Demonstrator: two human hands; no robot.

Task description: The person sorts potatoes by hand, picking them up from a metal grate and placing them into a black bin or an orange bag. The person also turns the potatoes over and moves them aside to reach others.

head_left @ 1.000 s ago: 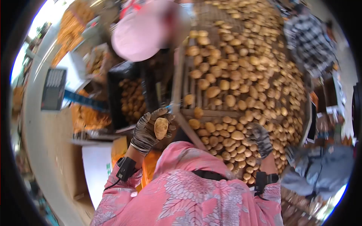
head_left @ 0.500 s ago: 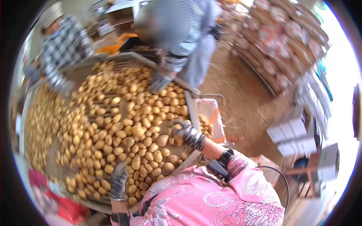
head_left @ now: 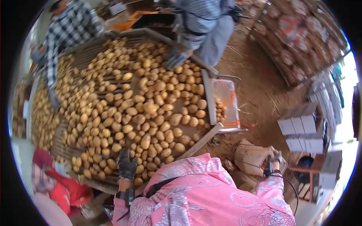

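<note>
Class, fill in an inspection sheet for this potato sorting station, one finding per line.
Surface: slatted sorting table, thickly covered in potatoes.
Job's things: potatoes; brown paper sack on the ground.
Clutter: clear crate at the table end, few potatoes inside.
Grips: left hand gloved, spread on potatoes; right hand at the sack's mouth, grip unclear.
Cables: black cable from the right wrist.
Surroundings: co-worker in checked shirt; co-worker in striped shirt; white boxes; dirt floor.

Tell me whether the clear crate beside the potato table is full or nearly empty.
Nearly empty: the clear crate has a mostly bare bottom, with only a few potatoes along one wall.
</note>
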